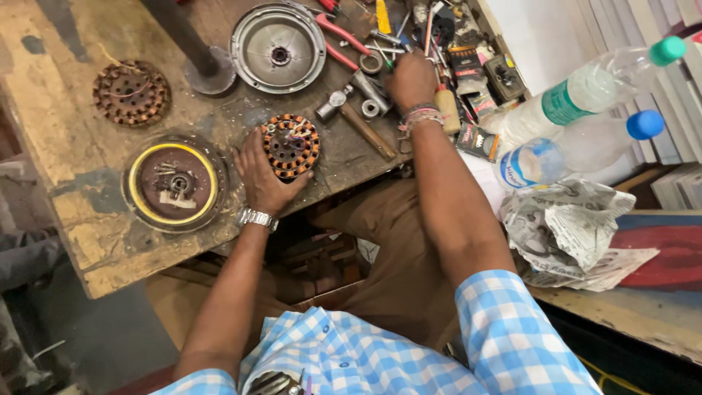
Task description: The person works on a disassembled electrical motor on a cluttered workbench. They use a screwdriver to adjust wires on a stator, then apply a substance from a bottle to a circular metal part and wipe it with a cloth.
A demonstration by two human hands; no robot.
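We see the wound stator (291,145): round, copper coils with black-orange bands, flat near the worktop's front edge, left grip (259,178) cupping it.

Bare bench (58,88) leftward; tool clutter (409,36) and bottles (585,110) crowding the right.

worn wooden workbench (88,241), surface scuffed and stained. lying directly on it: copper-wound stator (131,93) at far left, round housing with yellow ring (173,183), orange-and-black wound stator (291,145) near front edge, grey metal cover (278,47), hammer (358,121), loose hand tools (351,36)
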